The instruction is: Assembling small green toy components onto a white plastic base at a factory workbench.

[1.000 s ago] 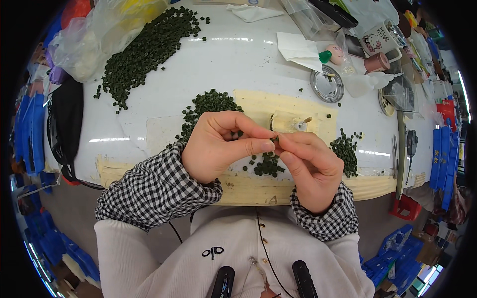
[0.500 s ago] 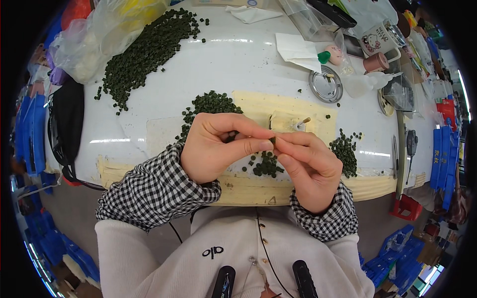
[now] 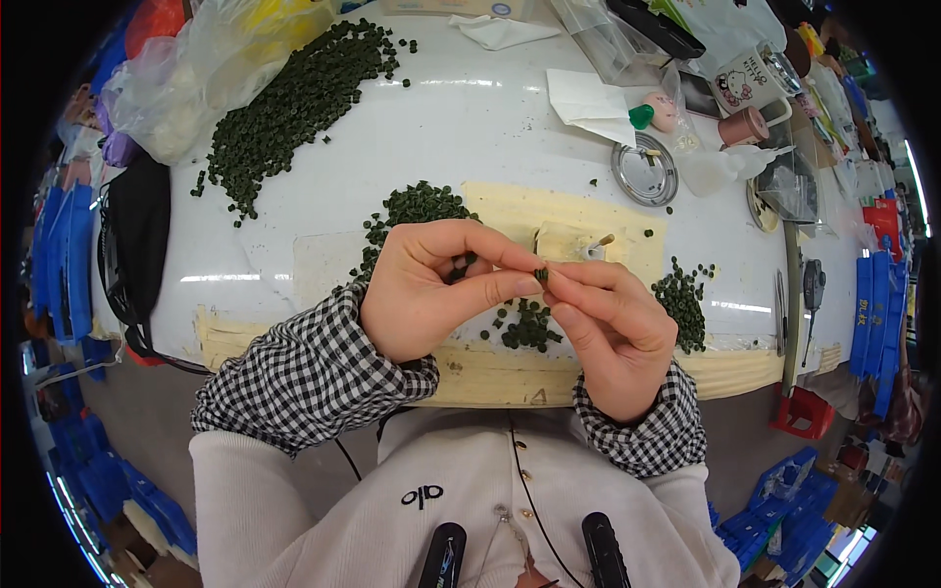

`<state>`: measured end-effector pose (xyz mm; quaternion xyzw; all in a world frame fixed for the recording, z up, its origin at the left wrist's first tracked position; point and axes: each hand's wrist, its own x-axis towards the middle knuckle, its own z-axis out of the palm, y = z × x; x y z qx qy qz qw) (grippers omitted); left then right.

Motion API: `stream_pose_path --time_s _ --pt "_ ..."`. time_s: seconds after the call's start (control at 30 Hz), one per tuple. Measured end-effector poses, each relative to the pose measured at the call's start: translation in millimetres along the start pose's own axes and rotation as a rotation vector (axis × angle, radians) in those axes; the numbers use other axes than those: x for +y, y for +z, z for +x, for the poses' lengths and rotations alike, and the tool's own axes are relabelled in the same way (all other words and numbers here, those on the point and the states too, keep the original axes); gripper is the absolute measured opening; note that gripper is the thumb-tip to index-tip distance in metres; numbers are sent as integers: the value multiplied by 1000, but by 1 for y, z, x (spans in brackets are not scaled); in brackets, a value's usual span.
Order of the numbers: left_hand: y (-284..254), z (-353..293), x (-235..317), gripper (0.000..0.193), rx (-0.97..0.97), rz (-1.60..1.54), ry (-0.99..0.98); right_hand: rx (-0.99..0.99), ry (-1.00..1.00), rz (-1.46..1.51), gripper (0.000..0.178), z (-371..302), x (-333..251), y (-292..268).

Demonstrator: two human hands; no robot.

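Between the fingertips of both hands is one small dark green piece [image 3: 541,275], mostly covered by the fingers. My left hand [image 3: 436,284] pinches it with thumb and forefinger; a few more dark pieces show inside its curled fingers. My right hand [image 3: 618,328] is closed, thumb and fingertips meeting at the same piece. Below the hands sits a little heap of green pieces [image 3: 529,328]. A larger heap [image 3: 417,204] spreads behind my left hand, and another pile [image 3: 681,304] is to the right of my right hand. A small white holder [image 3: 592,249] with a thin stick stands just beyond the fingers.
A long pile of the same pieces [image 3: 284,113] lies far left beside a clear plastic bag [image 3: 172,98]. At the far right are a round metal dish [image 3: 644,174], white paper [image 3: 588,103], a mug [image 3: 745,83] and tweezers [image 3: 780,312]. Yellow tape [image 3: 490,377] runs along the near edge.
Almost nothing differs. Both hands keep the same pinch, and the whole view has shifted very slightly.
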<state>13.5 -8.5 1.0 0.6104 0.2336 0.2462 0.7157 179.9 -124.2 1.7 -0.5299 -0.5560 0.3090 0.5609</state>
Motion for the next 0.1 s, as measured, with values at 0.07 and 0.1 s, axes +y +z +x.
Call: stream_pose_path --time_s 0.07,0.1 --pt "-1 0 -1 17 -8 7 3 -3 15 6 25 0 0 0" --pt "-1 0 -1 19 -11 13 13 -6 23 5 25 0 1 0"
